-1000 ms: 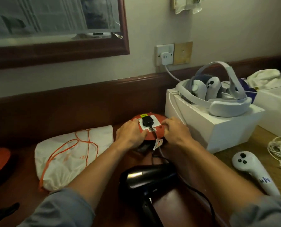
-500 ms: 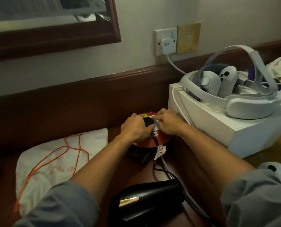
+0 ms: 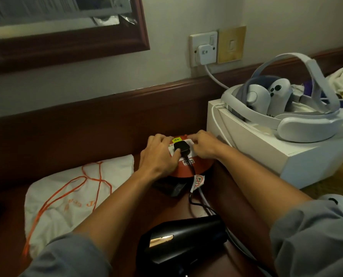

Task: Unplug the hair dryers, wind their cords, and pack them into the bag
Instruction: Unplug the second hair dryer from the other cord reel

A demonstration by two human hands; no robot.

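Dryer (image 3: pixel 183 239), black, lying nearest on the dark wooden desk (image 3: pixel 186 206), between two bare forearms with grey sleeves pushed up. Black cord (image 3: pixel 192 188) running from it up to a black plug (image 3: pixel 181 147), with a white warning tag (image 3: pixel 197 181) hanging on the cord just below the reel's edge. Bag (image 3: pixel 70 196), white cloth with an orange drawstring, flat on the desk to the left, well apart from the dryer. Farther on, plug seated in the white socket face of an orange reel (image 3: pixel 188 170). Left hand (image 3: pixel 158 156) draped over the reel's left side, thumb laid against the plug, fingers curled over the far rim. Right hand (image 3: pixel 203 147) on the reel's right side, fingers bent down onto the socket face beside the plug; whether pinching the plug, cannot tell. White box (image 3: pixel 266 156) to the right, carrying a white headset (image 3: pixel 286 108). Behind, on the wall, a white charger (image 3: pixel 203 54) plugged into an outlet, and a dark-framed mirror (image 3: pixel 66 27) at upper left.
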